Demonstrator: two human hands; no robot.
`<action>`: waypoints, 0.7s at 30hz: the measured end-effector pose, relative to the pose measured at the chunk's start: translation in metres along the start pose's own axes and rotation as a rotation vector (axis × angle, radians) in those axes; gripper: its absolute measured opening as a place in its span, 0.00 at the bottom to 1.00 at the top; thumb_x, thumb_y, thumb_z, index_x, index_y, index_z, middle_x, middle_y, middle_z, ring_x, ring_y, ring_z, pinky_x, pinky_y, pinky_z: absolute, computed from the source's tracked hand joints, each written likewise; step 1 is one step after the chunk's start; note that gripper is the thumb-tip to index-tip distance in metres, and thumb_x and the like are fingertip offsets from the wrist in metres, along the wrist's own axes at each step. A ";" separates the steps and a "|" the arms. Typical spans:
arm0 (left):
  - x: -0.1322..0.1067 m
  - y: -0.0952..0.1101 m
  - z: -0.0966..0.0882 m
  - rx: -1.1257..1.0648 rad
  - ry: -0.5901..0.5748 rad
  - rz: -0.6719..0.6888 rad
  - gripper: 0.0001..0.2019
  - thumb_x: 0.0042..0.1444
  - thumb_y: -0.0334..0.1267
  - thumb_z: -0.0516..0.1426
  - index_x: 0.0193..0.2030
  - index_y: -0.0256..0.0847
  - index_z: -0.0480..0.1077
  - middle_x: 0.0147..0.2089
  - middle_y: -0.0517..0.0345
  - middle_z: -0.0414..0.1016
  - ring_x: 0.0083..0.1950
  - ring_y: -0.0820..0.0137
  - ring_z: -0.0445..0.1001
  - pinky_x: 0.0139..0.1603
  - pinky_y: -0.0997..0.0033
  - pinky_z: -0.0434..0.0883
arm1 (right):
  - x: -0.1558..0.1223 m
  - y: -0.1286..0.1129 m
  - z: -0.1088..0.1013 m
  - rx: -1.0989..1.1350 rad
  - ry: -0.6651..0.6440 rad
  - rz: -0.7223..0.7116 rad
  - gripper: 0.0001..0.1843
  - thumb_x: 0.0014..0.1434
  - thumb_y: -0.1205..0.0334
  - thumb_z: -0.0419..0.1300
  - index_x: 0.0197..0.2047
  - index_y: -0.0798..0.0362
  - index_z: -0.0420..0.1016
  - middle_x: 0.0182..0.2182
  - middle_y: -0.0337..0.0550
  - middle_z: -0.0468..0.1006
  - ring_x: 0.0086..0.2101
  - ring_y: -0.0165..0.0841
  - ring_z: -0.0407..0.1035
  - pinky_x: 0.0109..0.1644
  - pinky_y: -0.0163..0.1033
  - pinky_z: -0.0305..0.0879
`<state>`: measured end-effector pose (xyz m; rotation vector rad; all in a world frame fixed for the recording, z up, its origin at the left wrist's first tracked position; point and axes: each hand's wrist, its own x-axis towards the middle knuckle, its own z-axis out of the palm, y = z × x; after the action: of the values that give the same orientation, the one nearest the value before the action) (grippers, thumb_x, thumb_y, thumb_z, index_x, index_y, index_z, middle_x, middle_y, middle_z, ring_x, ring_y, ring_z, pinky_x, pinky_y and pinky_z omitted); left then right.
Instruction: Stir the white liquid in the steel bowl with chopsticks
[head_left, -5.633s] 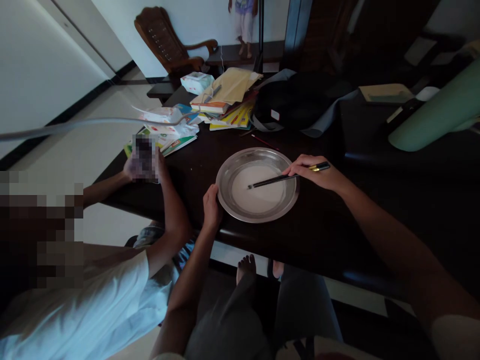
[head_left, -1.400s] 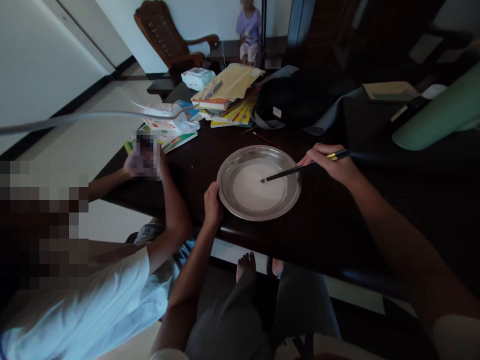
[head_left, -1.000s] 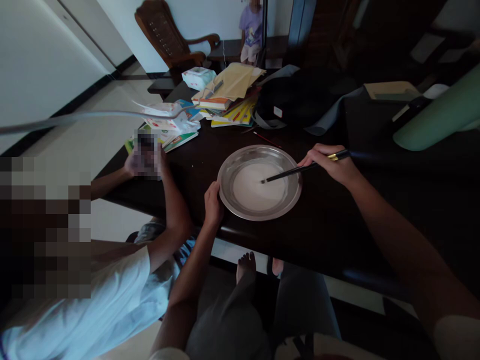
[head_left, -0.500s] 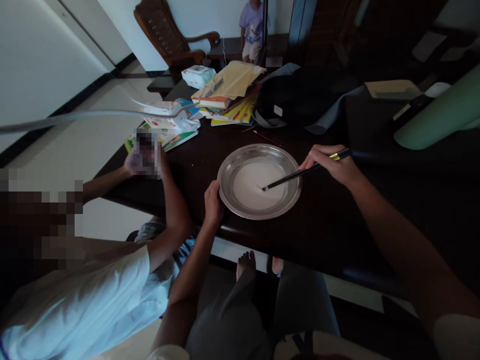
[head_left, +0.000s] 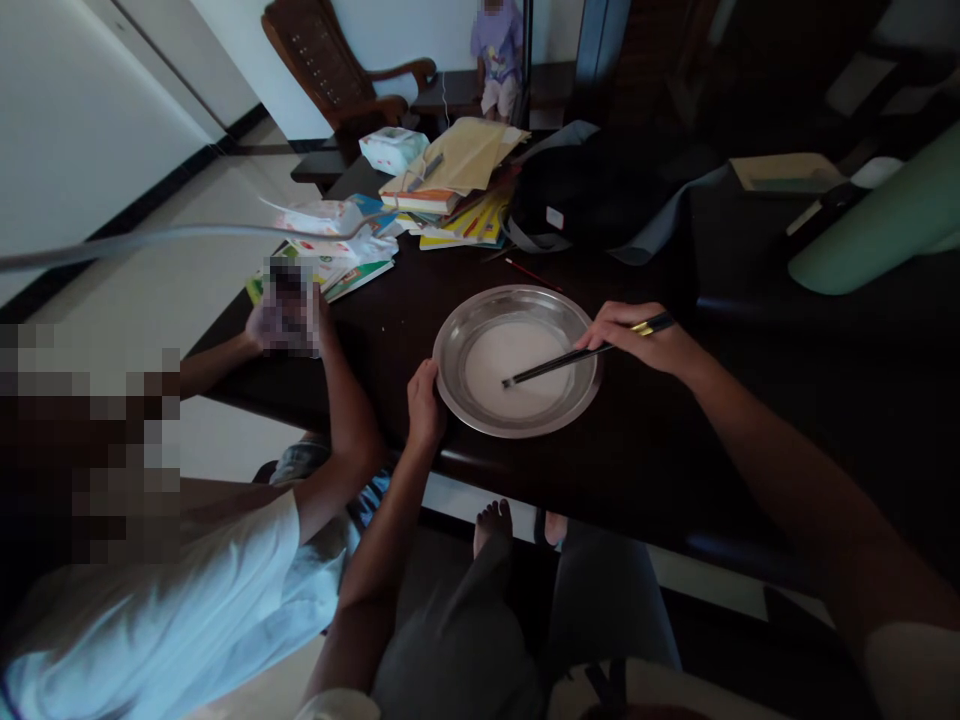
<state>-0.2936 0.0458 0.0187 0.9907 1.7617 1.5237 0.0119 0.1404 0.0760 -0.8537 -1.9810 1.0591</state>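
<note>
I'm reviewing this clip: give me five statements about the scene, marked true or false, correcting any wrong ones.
1. The right hand holds black chopsticks. True.
2. The metal basin has whitish contents. True.
3. The left hand is inside the basin. False: it is at the outer edge.
4. The black bag lies nearer the camera than the basin. False: it lies beyond it.
5. The chopsticks point away from the basin. False: their tips are over or in its contents.

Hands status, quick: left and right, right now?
Left hand: closed on the near-left edge of the metal bowl.
Right hand: closed, holding chopsticks.
</note>
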 end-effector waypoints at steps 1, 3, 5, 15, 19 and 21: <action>0.000 0.000 0.000 0.003 -0.010 0.014 0.16 0.64 0.33 0.55 0.22 0.42 0.63 0.27 0.60 0.65 0.35 0.69 0.65 0.40 0.74 0.68 | 0.001 0.000 0.002 -0.028 -0.009 -0.010 0.17 0.63 0.44 0.65 0.28 0.43 0.84 0.34 0.42 0.87 0.38 0.41 0.80 0.48 0.51 0.74; 0.000 0.000 -0.001 0.007 -0.028 0.034 0.17 0.64 0.34 0.55 0.22 0.42 0.62 0.27 0.60 0.65 0.36 0.69 0.65 0.40 0.73 0.68 | 0.001 0.001 0.001 -0.069 0.037 -0.007 0.14 0.62 0.47 0.66 0.29 0.42 0.84 0.35 0.41 0.87 0.39 0.41 0.80 0.49 0.52 0.74; -0.001 0.000 -0.001 0.007 -0.017 0.024 0.17 0.64 0.34 0.55 0.22 0.42 0.62 0.26 0.60 0.65 0.36 0.69 0.65 0.39 0.73 0.68 | 0.001 0.000 -0.004 -0.056 0.121 0.018 0.16 0.64 0.47 0.65 0.27 0.43 0.82 0.33 0.41 0.86 0.38 0.42 0.80 0.50 0.53 0.73; -0.001 0.003 0.000 0.015 -0.017 0.006 0.16 0.64 0.35 0.55 0.23 0.42 0.63 0.26 0.61 0.64 0.35 0.69 0.65 0.39 0.74 0.67 | 0.001 0.001 0.003 -0.052 0.022 0.009 0.15 0.62 0.43 0.66 0.29 0.41 0.84 0.35 0.41 0.88 0.40 0.42 0.79 0.51 0.53 0.72; -0.002 0.004 0.001 0.002 -0.014 -0.003 0.16 0.64 0.35 0.54 0.22 0.43 0.63 0.25 0.61 0.64 0.35 0.69 0.65 0.38 0.74 0.67 | 0.001 -0.002 -0.005 -0.011 0.174 0.061 0.23 0.63 0.38 0.64 0.23 0.42 0.80 0.30 0.43 0.86 0.37 0.43 0.80 0.51 0.55 0.73; -0.002 0.004 0.001 -0.005 -0.007 -0.014 0.17 0.64 0.35 0.55 0.22 0.43 0.63 0.25 0.61 0.64 0.35 0.69 0.65 0.38 0.73 0.67 | 0.001 -0.003 -0.004 0.044 0.143 0.081 0.26 0.63 0.36 0.62 0.21 0.43 0.79 0.27 0.43 0.85 0.34 0.43 0.80 0.48 0.53 0.74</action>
<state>-0.2910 0.0455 0.0222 0.9783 1.7557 1.5132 0.0145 0.1413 0.0801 -0.9655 -1.8117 1.0536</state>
